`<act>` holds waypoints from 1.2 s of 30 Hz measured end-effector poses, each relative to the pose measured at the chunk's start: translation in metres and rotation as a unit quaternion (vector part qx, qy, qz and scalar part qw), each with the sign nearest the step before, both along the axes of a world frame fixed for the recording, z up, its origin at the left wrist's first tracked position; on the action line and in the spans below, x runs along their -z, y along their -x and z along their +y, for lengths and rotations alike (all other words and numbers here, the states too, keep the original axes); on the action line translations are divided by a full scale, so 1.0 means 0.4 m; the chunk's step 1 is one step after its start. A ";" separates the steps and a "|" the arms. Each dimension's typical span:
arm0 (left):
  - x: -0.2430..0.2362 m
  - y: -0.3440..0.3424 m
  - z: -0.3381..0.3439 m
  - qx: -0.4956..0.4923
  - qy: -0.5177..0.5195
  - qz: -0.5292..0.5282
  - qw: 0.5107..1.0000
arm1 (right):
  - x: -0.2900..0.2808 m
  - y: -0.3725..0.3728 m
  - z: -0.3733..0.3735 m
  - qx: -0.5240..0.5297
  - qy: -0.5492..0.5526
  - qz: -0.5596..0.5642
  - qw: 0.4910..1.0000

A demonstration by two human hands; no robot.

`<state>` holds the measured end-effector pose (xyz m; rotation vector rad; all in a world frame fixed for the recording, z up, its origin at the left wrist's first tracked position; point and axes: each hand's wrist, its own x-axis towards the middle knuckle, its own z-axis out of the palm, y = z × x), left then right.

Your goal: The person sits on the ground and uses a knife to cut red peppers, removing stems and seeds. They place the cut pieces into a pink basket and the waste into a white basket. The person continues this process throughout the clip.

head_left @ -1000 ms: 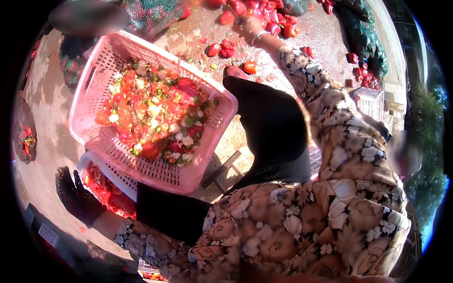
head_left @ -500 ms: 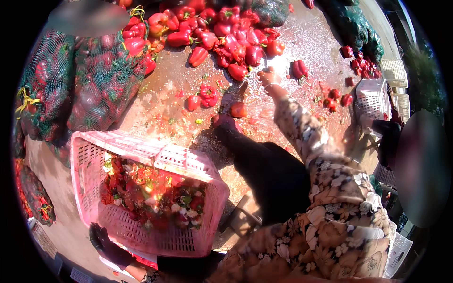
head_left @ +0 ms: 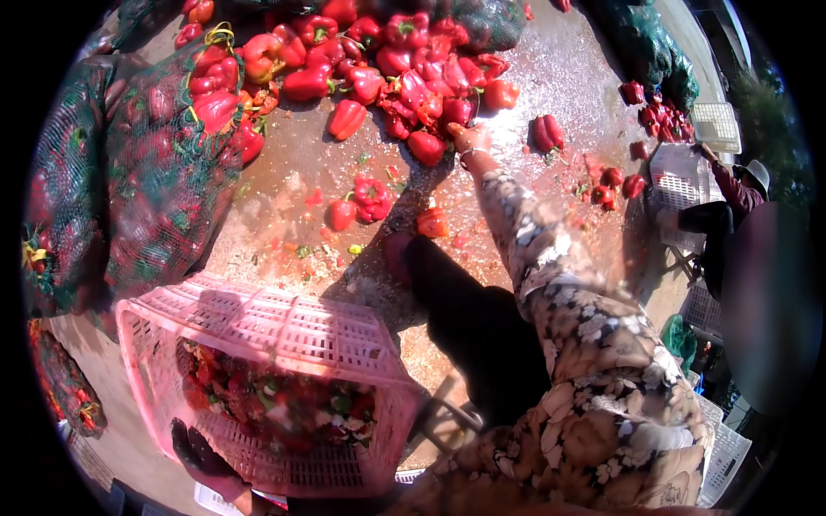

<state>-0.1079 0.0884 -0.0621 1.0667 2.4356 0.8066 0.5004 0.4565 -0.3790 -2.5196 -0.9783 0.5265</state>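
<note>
My right hand (head_left: pixel 470 144), bare with a bracelet at its wrist, reaches out at the near edge of a pile of red bell peppers (head_left: pixel 413 64). Its fingers are stretched out and hold nothing that I can see; a red bell pepper (head_left: pixel 427 148) lies just left of them. My left hand (head_left: pixel 205 460), in a dark glove, grips the near left rim of a pink plastic crate (head_left: pixel 258 314), though its fingertips are partly hidden. Inside the tilted crate are red and green pepper scraps (head_left: pixel 284 400) with whitish cores.
Green mesh sacks full of red peppers (head_left: pixel 168 172) stand at the left. Loose peppers (head_left: pixel 372 199) and scraps litter the wet floor. On the right, a person in a hat (head_left: pixel 740 193) sits near white crates (head_left: pixel 684 176); more sacks (head_left: pixel 645 56) lie behind.
My right hand has shifted slightly left, closer to the pepper pile. The view has moved a little, and the pink crate appears lower. My left hand stays at its rim.
</note>
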 end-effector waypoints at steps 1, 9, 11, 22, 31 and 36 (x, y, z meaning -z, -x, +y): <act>-0.023 -0.009 0.002 0.006 0.024 0.026 0.999 | -0.023 0.022 -0.018 0.038 -0.021 0.135 0.990; -0.104 -0.097 -0.009 0.006 -0.037 -0.127 0.991 | -0.279 0.140 -0.272 -0.152 -0.069 0.581 0.797; -0.125 -0.137 -0.030 0.009 -0.066 -0.175 0.982 | -0.380 0.254 -0.304 -0.199 0.039 0.708 0.676; -0.242 -0.257 -0.115 0.015 -0.326 -0.464 0.824 | -0.961 0.816 -0.604 -0.215 0.337 0.780 0.481; -0.272 -0.186 -0.287 -0.033 -0.404 -0.471 0.783 | -1.023 0.993 -0.851 -0.258 0.291 0.859 0.332; -0.253 -0.161 -0.347 -0.062 -0.430 -0.452 0.779 | -1.019 1.039 -0.932 -0.376 0.254 0.731 0.509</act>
